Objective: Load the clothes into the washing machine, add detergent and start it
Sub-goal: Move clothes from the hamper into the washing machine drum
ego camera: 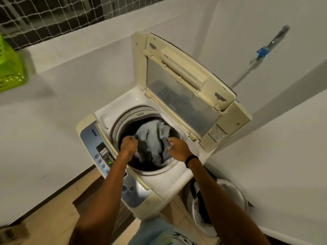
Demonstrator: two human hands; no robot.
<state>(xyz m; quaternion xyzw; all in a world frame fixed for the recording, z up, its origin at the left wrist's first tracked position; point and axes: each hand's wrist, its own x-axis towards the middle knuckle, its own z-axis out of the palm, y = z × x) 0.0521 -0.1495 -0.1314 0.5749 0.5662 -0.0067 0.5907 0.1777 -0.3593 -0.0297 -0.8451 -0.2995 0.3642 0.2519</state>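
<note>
Both hands' fingers (pixel 131 138) on grey clothes (pixel 152 138) inside drum (pixel 123 121).

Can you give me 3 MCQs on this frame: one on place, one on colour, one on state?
1. Where is the left hand?
A. On the green basket
B. At the drum's left rim, over the clothes
C. On the lid

2. What colour is the basket at far left?
A. Red
B. Blue
C. Bright green

3. How is the washing machine's lid?
A. Raised open
B. Shut
C. Removed, lying on the floor

Answers:
1 B: the closed fist sits by the drum's left edge, beside the grey clothes.
2 C: its slatted wall is lime green.
3 A: the lid stands up behind the drum, with the right hand also reaching in.
</note>
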